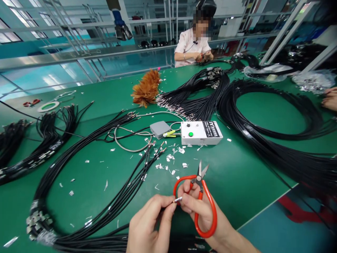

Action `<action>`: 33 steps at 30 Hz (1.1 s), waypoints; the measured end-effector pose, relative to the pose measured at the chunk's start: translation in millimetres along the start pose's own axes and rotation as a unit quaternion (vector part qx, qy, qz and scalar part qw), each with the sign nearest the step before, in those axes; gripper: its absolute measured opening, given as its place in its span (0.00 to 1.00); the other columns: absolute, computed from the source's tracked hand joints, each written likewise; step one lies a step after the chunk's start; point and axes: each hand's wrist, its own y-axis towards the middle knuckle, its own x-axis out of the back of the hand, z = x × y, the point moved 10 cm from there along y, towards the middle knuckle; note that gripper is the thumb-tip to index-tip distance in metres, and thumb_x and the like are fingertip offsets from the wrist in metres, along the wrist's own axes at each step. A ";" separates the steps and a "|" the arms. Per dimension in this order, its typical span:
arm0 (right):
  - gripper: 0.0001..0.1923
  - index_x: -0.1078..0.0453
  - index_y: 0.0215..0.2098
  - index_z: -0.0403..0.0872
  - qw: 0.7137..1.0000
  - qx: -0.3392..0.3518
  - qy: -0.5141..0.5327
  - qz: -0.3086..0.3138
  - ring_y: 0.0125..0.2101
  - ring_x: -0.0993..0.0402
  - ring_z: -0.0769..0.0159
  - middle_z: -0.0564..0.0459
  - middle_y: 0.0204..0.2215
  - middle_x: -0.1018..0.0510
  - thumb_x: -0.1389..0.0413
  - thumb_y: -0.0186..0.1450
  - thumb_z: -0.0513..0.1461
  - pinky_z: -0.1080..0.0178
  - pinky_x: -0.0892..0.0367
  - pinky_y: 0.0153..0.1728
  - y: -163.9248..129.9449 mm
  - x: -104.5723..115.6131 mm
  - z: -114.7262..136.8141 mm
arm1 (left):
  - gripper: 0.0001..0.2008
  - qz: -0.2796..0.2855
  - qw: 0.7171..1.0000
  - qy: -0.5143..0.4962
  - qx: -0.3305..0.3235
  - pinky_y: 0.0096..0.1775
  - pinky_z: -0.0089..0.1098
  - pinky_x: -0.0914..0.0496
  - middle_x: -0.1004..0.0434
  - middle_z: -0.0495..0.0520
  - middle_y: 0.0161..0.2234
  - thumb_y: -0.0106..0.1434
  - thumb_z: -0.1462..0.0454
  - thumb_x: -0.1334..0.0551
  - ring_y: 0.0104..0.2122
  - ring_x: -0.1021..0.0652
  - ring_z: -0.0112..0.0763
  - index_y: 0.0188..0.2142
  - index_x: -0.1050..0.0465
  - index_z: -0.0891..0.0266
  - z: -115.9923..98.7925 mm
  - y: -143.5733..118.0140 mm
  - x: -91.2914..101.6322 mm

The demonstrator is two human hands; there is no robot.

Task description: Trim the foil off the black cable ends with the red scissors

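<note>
We're working at a green table (237, 175) filling most of the frame; a blue floor is showing at lower right, metal racks & bright windows are running across the top. Silver scraps (168, 158) are lying scattered mid-frame. At centre, a white tester box (201, 133) w/ a green button is sitting beside a small grey box (159, 129). Black cable bundles are looping at left (79, 168) & at right (263, 116); an orange feather duster (146, 88) is lying upper centre. At top centre, a person in a white shirt (192, 45) is working w/ both hands. Another hand (329, 99) is resting at the right edge.

At bottom centre, our left hand (147, 225) is pinching a thin cable end (177, 200), fingers closed on it. Our right hand (200, 211) is touching the same silver tip w/ thumb & forefinger, while red-handled scissors (201, 196) are hanging looped over its fingers, blades slightly apart & pointing up-frame.
</note>
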 end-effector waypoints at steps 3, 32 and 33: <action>0.14 0.38 0.36 0.43 0.999 0.018 -0.008 -0.025 0.28 0.39 0.75 0.53 0.30 0.33 0.38 0.59 0.41 0.70 0.43 0.29 -2.1 2.6 0.0 | 0.08 0.009 0.992 0.063 -0.109 0.34 0.19 0.34 0.28 0.48 0.29 0.60 0.76 0.41 0.28 0.27 0.20 0.35 0.33 0.63 -16.1 -3.3 -4.3; 0.21 0.40 0.25 0.44 0.740 0.001 -0.673 0.003 0.25 0.41 0.71 0.56 0.25 0.34 0.42 0.58 0.53 0.66 0.46 0.27 -5.4 8.8 46.0 | 0.12 0.103 0.825 -0.388 0.398 0.23 0.24 0.54 0.35 0.49 0.22 0.60 0.57 0.38 0.19 0.44 0.16 0.34 0.31 0.67 55.4 -21.8 -28.8; 0.24 0.41 0.23 0.44 0.712 -0.006 -0.702 0.013 0.24 0.42 0.71 0.56 0.24 0.35 0.41 0.57 0.55 0.66 0.48 0.25 -6.4 6.7 45.6 | 0.12 0.102 0.825 -0.387 0.398 0.23 0.23 0.54 0.35 0.50 0.23 0.60 0.58 0.38 0.19 0.44 0.16 0.34 0.31 0.67 56.0 -21.8 -28.5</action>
